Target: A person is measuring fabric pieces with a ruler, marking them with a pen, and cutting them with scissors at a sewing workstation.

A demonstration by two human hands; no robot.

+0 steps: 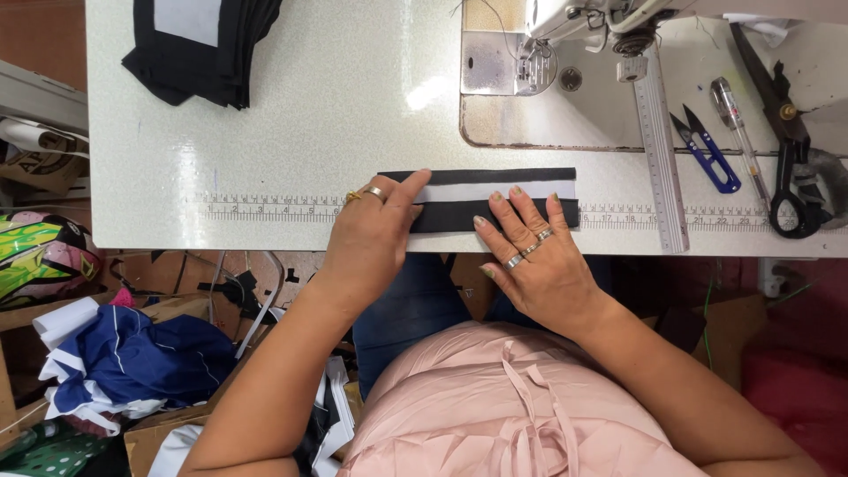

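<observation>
Both forearms reach forward from the pink top, hands lying palm-down on a black and white fabric strip (495, 196) at the table (291, 115) front edge. Left hand (371, 231) flat, fingers together; right hand (534, 256) fingers spread, pressing it down.

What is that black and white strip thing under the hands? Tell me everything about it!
The fabric strip is a long, flat cloth piece with black bands along its top and bottom and a white band between. It lies across the table edge, over the printed ruler markings, below the sewing machine. The left hand and right hand both press on it, fingers spread.
</observation>
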